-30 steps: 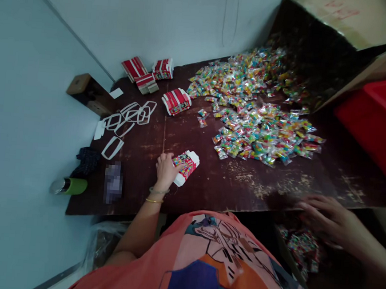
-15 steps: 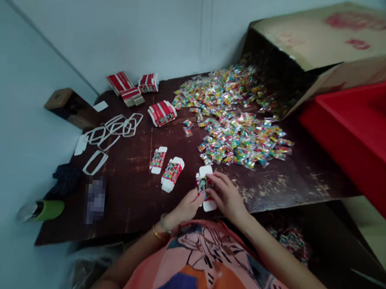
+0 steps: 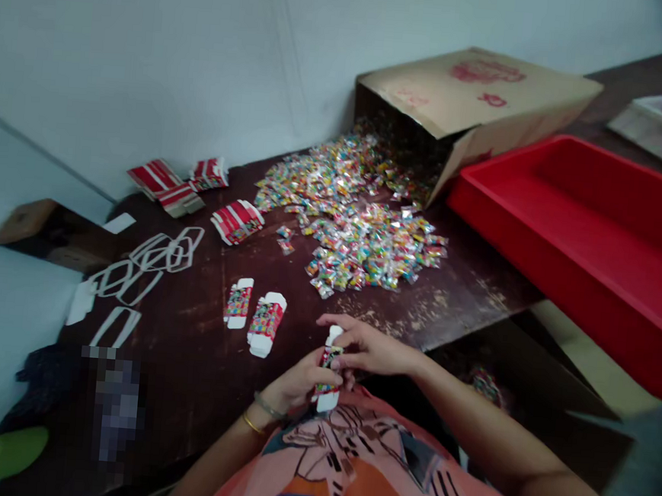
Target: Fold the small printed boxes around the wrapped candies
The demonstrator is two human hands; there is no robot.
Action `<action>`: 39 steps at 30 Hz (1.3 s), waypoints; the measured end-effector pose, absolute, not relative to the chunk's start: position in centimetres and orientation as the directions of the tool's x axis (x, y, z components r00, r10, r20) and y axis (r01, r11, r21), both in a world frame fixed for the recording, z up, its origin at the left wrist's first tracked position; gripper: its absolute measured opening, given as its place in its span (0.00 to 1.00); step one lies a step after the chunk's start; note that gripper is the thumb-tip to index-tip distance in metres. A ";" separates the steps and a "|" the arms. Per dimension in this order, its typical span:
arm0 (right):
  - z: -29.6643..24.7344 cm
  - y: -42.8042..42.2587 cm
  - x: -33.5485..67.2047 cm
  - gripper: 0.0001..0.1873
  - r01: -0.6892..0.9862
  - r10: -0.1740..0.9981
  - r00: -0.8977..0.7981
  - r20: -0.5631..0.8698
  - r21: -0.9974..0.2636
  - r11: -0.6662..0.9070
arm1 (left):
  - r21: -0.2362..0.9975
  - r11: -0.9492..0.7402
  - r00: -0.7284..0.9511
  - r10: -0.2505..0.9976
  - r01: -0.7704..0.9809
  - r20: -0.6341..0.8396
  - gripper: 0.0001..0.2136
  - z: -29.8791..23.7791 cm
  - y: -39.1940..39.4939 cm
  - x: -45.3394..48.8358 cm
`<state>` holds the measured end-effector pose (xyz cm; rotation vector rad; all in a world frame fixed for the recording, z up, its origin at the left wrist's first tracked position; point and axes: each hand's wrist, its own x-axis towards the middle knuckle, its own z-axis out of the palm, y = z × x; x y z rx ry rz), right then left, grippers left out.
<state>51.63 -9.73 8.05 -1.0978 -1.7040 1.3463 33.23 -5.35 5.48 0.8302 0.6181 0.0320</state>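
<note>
Small printed carton (image 3: 328, 370) upright between both hands, left hand (image 3: 297, 381) gripping its lower half, right hand (image 3: 367, 350) pinching its top, above the surface (image 3: 196, 360) edge

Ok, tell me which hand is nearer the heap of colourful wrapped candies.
Right. The right hand is just short of the candy heap; the left hand, farther back, grips the printed carton.

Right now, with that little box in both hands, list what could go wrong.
1. The small box is pinched between the left hand and the right hand at the near edge of the table, above the lap. A slip would likely drop it off the table.
2. The candy pile lies loose near the right hand, so a wide reach may sweep packets off.
3. Two boxes lie by the left forearm and could get knocked.
</note>
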 end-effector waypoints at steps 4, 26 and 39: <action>7.4 -10.3 51.4 0.08 0.132 0.975 -0.204 0.089 -0.984 0.117 | 0.827 0.453 0.737 0.422 0.332 -0.527 0.16 4.9 -3.9 33.6; 2.6 -13.1 49.1 0.18 -0.216 0.901 -0.288 -0.325 -0.894 -0.392 | 0.885 0.433 0.494 0.740 0.171 -0.457 0.18 4.6 -9.4 31.2; 4.0 -12.3 47.1 0.21 0.285 0.957 -0.248 -0.151 -0.955 -0.077 | 0.518 0.837 0.556 0.520 -0.178 -0.648 0.34 3.8 -8.6 30.3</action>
